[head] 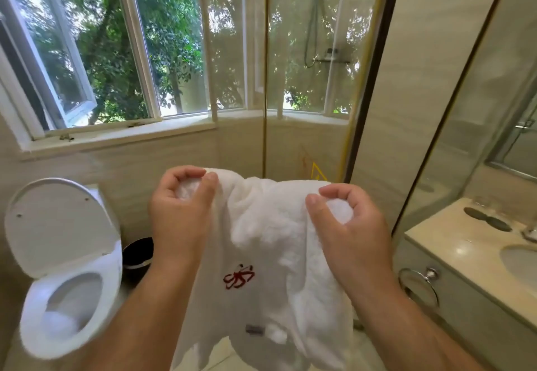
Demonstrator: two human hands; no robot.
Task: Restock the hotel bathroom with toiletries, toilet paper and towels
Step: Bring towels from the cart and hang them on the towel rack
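At centre frame the left hand [180, 211] and right hand [345, 219] each pinch the white towel [261, 254], not yet hung on the empty towel ring [418, 286] at lower right.

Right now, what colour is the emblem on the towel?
Red emblem on white towel, head view.

Bright daylight through the window [116, 51]; soft blur, bowed edges
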